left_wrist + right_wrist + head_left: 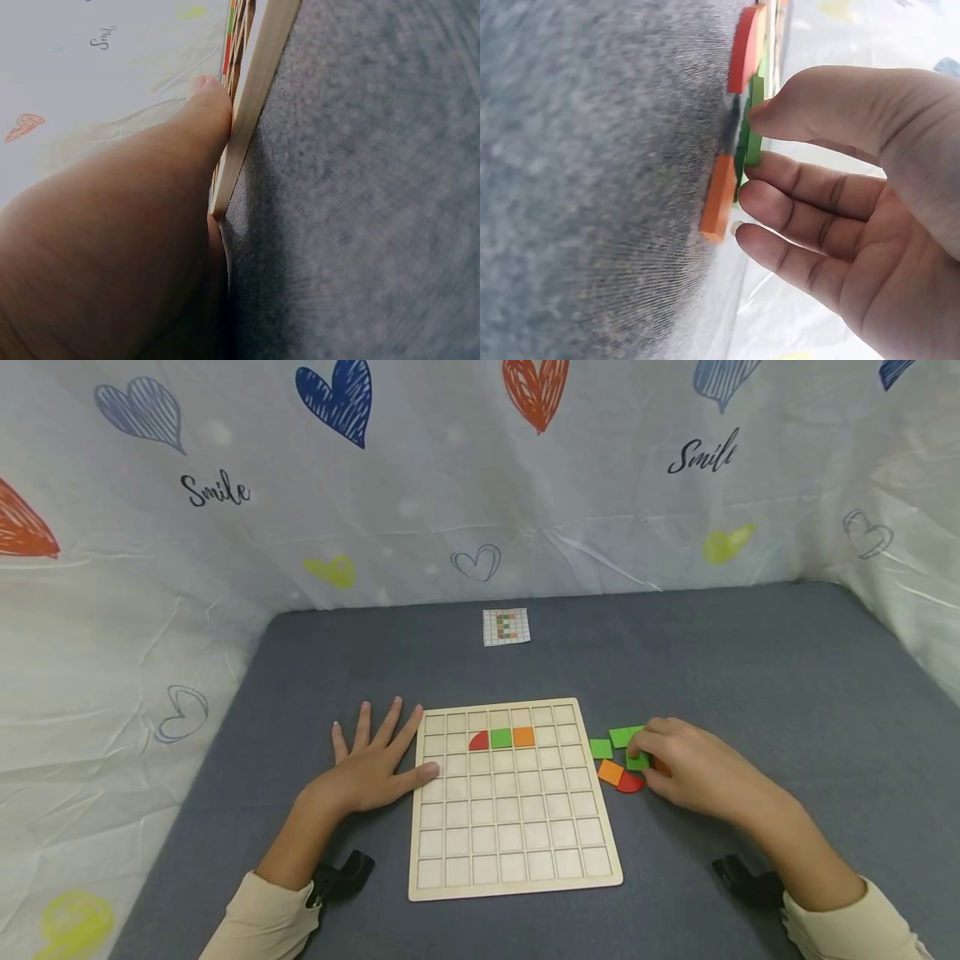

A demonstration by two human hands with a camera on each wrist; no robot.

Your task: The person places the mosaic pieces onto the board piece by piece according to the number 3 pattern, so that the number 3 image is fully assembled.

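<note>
A wooden grid board (480, 882) lies on the cloth. In one of its upper rows sit a red quarter-round tile (478, 742), a green square tile (500, 738) and an orange square tile (523, 737), side by side. My left hand (367, 774) is spread flat at the board's left edge, its thumb resting on the rim. Right of the board, my right hand (697, 768) pinches a green square tile (756, 124) between thumb and forefinger. Around it lie loose green tiles (601, 749), an orange tile (611, 772) and a red quarter-round tile (629, 783). Another orange tile (718, 196) is partly under the hand.
A small printed pattern card (506, 627) lies beyond the board, near the back of the grey cloth-covered table (375, 652). Behind hangs a white curtain (420, 485) with hearts and lettering. Black wrist-worn devices (341, 875) sit at both wrists.
</note>
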